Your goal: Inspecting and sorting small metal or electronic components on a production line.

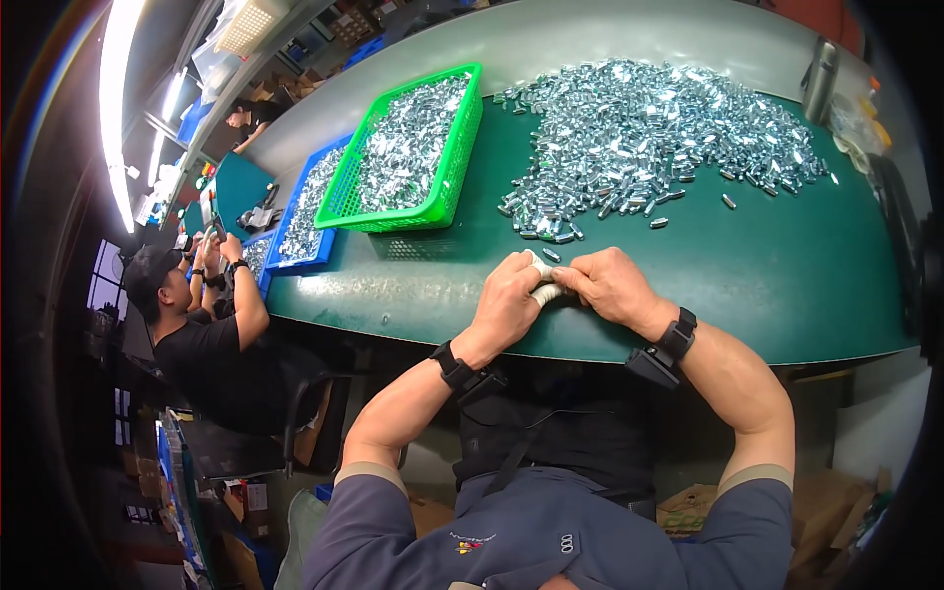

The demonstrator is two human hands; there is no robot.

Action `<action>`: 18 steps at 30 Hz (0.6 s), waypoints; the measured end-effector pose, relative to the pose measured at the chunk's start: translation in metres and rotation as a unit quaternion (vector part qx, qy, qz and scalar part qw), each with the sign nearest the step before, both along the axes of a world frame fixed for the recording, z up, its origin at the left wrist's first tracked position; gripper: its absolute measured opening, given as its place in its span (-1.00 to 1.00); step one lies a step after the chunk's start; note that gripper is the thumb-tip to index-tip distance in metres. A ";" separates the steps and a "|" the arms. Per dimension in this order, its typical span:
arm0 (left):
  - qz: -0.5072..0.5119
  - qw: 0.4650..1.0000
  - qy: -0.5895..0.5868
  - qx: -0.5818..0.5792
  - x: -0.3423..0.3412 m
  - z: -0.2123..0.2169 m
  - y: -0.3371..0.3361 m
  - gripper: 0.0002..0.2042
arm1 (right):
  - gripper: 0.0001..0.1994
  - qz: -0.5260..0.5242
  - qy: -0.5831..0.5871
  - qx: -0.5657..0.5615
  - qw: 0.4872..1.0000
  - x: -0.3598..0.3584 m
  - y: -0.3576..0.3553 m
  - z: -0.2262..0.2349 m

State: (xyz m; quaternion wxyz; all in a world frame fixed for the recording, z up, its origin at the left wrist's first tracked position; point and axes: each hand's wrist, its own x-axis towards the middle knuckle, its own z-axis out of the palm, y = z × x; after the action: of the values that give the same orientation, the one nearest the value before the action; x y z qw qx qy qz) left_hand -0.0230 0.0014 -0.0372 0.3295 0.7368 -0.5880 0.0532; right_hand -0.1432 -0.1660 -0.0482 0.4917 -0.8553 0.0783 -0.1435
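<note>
My left hand (508,298) and my right hand (612,284) meet over the near edge of the green table. White wrapping (548,293) covers fingertips of the left hand. The right thumb and fingers are pinched together against that wrapping, and the left fingers are curled closed as well. Whatever lies between the fingertips, if anything, is hidden. Just beyond them a single small silvery metal cylinder (552,255) lies on the table. Farther off spreads a large heap of the same shiny metal pieces (639,138).
A green plastic basket (447,193) full of metal pieces stands left of the heap, beside a blue tray (303,261) of more pieces. At the far right stands a dark bottle (820,84). A co-worker (211,324) in black sits on the left.
</note>
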 end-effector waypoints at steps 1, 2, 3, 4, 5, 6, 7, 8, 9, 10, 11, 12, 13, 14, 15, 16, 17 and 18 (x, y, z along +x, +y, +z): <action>0.005 1.000 0.003 -0.002 -0.002 0.002 -0.001 -0.79 | -0.61 0.001 -0.001 -0.001 1.000 0.000 0.000 0.000; 0.010 1.000 0.005 -0.003 -0.003 0.003 -0.001 -0.79 | -0.61 -0.002 -0.008 0.007 1.000 0.000 0.002 0.000; 0.011 1.000 0.004 -0.004 -0.002 0.004 -0.001 -0.79 | -0.61 -0.005 -0.015 0.016 1.000 0.000 0.003 0.000; 0.006 1.000 -0.004 -0.005 0.000 0.004 0.000 -0.79 | -0.61 -0.008 -0.023 0.024 0.999 0.000 0.004 0.000; -0.001 1.000 -0.013 -0.006 0.002 0.006 0.000 -0.79 | -0.61 -0.009 -0.024 0.024 0.999 0.001 0.003 -0.002; -0.009 1.000 -0.022 -0.006 0.004 0.008 0.000 -0.80 | -0.64 -0.011 -0.063 0.006 0.998 0.002 0.002 -0.006; -0.010 1.000 -0.024 -0.006 0.005 0.010 0.001 -0.80 | -0.66 -0.014 -0.102 -0.012 0.995 0.003 0.001 -0.008; -0.006 1.000 -0.027 0.002 0.006 0.012 0.004 -0.80 | -0.69 -0.017 -0.141 -0.031 0.989 0.003 0.000 -0.011; -0.003 0.999 -0.030 0.011 0.007 0.016 0.007 -0.80 | -0.69 -0.020 -0.142 -0.030 0.989 0.003 -0.002 -0.013; 0.002 0.999 -0.034 0.019 0.011 0.019 0.011 -0.81 | -0.71 -0.027 -0.158 -0.011 0.987 0.005 -0.001 -0.011; 0.001 0.999 -0.036 0.020 0.017 0.022 0.016 -0.81 | -0.73 -0.034 -0.173 0.009 0.984 0.007 -0.001 -0.009; 0.013 0.999 -0.050 0.005 0.024 0.026 0.022 -0.81 | -0.75 -0.044 -0.186 0.028 0.981 0.006 -0.001 -0.007; 0.025 0.998 -0.064 -0.011 0.032 0.030 0.029 -0.82 | -0.75 -0.048 -0.187 0.029 0.981 0.004 -0.003 -0.004; 0.031 0.994 -0.097 -0.026 0.046 0.039 0.033 -0.83 | -0.76 -0.066 -0.171 0.054 0.982 0.003 -0.005 -0.001; 0.040 0.990 -0.132 -0.041 0.063 0.052 0.037 -0.84 | -0.76 -0.079 -0.155 0.079 0.982 0.003 -0.006 0.003; 0.093 0.981 -0.165 -0.048 0.082 0.067 0.041 -0.85 | -0.77 -0.091 -0.140 0.104 0.980 0.002 -0.006 0.005; 0.148 0.968 -0.196 -0.057 0.095 0.080 0.040 -0.85 | -0.77 -0.089 -0.141 0.104 0.981 0.002 -0.005 0.005; 0.149 0.967 -0.198 -0.057 0.098 0.086 0.034 -0.85 | -0.77 -0.093 -0.142 0.110 0.979 0.002 -0.006 0.004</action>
State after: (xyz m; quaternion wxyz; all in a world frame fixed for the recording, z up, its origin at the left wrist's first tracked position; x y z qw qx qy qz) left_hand 0.0749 0.0351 0.0492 0.2363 0.7709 -0.5209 0.2804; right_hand -0.1416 -0.1723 -0.0443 0.5737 -0.7557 0.1023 -0.2989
